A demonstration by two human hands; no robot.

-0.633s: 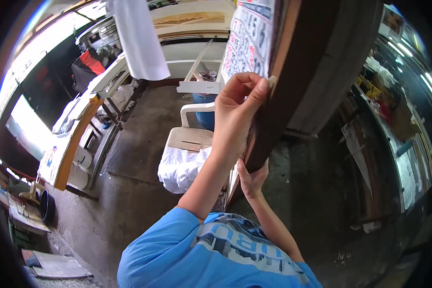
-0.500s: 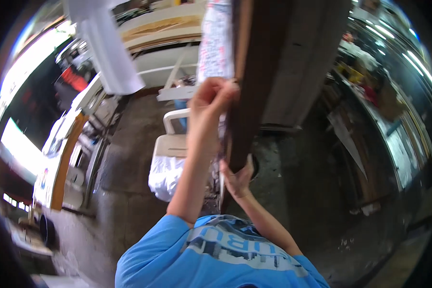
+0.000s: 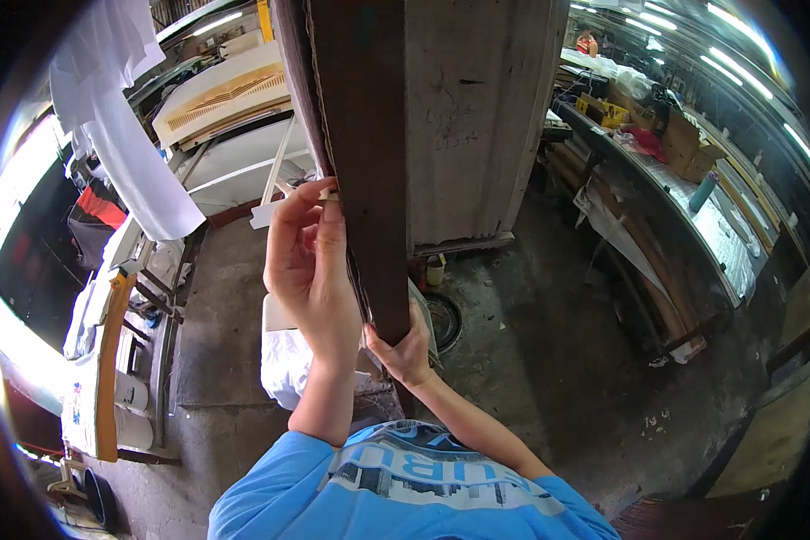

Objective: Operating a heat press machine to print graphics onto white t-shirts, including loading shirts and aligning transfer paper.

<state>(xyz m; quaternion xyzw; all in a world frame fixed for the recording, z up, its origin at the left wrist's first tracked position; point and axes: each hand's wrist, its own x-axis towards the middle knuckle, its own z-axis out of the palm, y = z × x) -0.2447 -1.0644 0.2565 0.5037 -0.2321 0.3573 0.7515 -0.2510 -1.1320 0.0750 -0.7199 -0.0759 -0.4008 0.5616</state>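
Note:
A long dark brown bar (image 3: 364, 135), seemingly wooden, runs from the top of the view down toward my chest. My left hand (image 3: 313, 256) is raised at its left edge, thumb and fingertips pinched on a small pale piece too small to name. Part of that piece shows above the thumb. Lower down, my right hand (image 3: 408, 351) grips the bar near its close end, thumb on the left side and fingers on the right. Its fingers are partly hidden behind the bar.
Right of the bar stands a tall grey panel (image 3: 477, 117). A long workbench (image 3: 639, 180) with boxes and a bottle (image 3: 704, 192) lies right. White cloth (image 3: 126, 153) hangs at upper left, above a wood-edged table (image 3: 106, 387). A white bag (image 3: 285, 364) sits beside my left forearm.
The view has swung, so the bar and both hands appear farther left. My left hand stays pinched at the bar's left edge, and my right hand keeps its hold on the close end.

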